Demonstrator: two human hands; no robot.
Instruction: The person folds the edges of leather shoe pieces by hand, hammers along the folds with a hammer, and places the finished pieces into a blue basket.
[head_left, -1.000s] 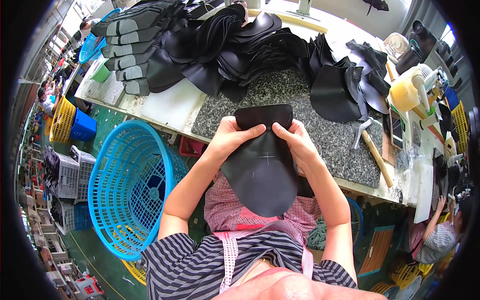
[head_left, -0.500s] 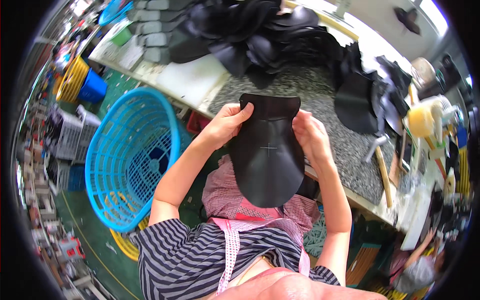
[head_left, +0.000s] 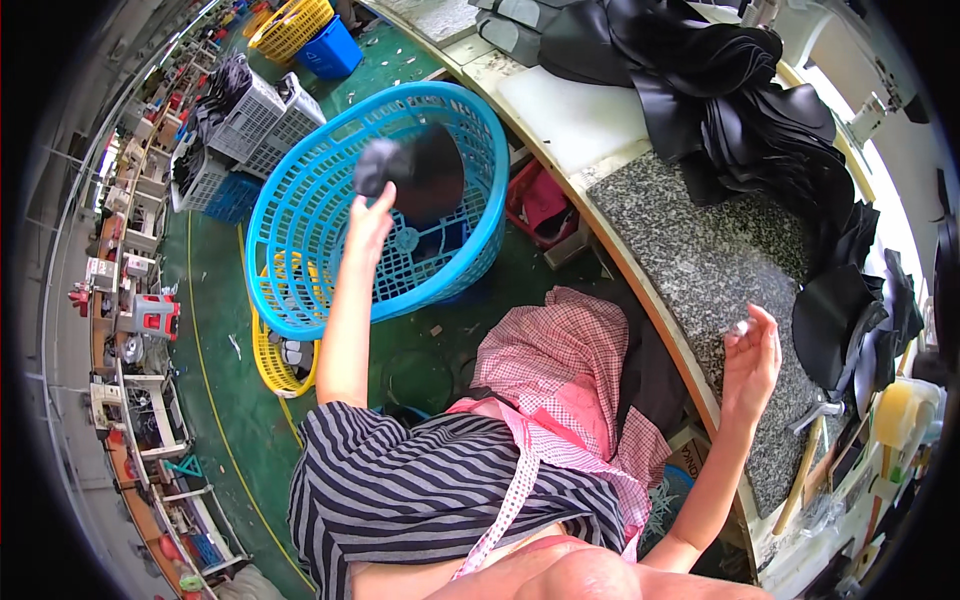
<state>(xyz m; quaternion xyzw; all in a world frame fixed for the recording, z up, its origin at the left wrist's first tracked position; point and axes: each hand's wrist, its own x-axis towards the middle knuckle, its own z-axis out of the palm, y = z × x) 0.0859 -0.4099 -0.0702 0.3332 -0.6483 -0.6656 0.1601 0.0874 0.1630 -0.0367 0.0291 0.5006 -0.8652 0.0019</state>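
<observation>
My left hand (head_left: 370,228) reaches over the large blue plastic basket (head_left: 478,255), its fingers closed at the near edge of a black leather-like piece (head_left: 432,175). That piece is inside the basket's opening, its left end smeared by motion. My right hand (head_left: 752,370) is raised over the speckled stone slab (head_left: 680,235) near its right side, fingers curled. A small shiny silver thing (head_left: 740,327) shows at those fingertips; its kind cannot be made out. Many similar black pieces (head_left: 720,90) lie heaped at the back of the bench, and more black pieces (head_left: 840,320) lie to the right.
A wooden-handled hammer (head_left: 805,470) lies at the slab's right edge, near a yellow tape roll (head_left: 905,412). A white board (head_left: 575,115) sits left of the slab. Beneath the bench edge is a red bin (head_left: 535,200). A yellow basket (head_left: 275,355) stands below the blue one.
The black piece was held up by both hands in front of me. My left hand has carried it left into the blue basket; my right hand has let go and moved right. The view has turned left.
</observation>
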